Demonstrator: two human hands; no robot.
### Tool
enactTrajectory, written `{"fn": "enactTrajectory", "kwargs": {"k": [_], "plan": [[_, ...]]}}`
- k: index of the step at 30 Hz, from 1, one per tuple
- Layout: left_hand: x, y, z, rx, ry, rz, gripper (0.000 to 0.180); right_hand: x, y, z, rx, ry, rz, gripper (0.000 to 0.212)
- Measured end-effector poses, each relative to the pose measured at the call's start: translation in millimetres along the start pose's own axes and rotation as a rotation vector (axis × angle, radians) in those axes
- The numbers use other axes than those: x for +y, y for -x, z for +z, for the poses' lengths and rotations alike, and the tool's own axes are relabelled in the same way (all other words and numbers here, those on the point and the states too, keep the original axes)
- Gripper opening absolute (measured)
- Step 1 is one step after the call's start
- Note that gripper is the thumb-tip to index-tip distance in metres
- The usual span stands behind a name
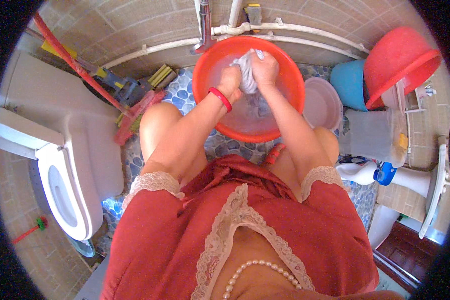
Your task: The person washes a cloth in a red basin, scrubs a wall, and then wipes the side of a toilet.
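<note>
Both my hands are closed on a white cloth, bunched and twisted between them above an orange-red basin. My left hand, below a red bracelet at the wrist, grips its left side. On the upper right of the cloth, my right hand is wrapped round it. Cloudy water fills part of the basin, and a greyish patch, perhaps more fabric, shows in it below the cloth. My fingertips are mostly hidden by the backs of my hands.
A pale pink basin stands right of the orange-red one. Farther right are a blue bucket, a tilted red basin and a white bottle with a blue cap. A toilet and a red-handled broom are on the left.
</note>
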State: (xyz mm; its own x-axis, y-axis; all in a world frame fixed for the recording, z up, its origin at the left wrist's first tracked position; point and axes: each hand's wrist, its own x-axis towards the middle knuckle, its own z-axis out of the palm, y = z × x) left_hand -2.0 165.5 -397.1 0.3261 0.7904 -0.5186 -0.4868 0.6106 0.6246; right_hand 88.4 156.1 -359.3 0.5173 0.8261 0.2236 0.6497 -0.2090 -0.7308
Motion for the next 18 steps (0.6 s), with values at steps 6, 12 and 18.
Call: {"fn": "enactTrajectory", "kwargs": {"k": [6, 12, 18], "plan": [[-14.8, -35.4, -46.9, 0.218, 0.041, 0.054, 0.025, 61.4, -4.8, 10.5, -0.089, 0.444, -0.053, 0.056], [-28.6, -50.9, -72.9, 0.124, 0.018, -0.032, 0.034, 65.7, 29.3, 24.4, -0.56, 0.627, -0.485, 0.053], [-22.5, -25.8, -57.3, -0.153, 0.327, -0.257, 0.031, 87.1, 20.1, 34.8, -0.433, 0.589, -0.303, 0.042]]}}
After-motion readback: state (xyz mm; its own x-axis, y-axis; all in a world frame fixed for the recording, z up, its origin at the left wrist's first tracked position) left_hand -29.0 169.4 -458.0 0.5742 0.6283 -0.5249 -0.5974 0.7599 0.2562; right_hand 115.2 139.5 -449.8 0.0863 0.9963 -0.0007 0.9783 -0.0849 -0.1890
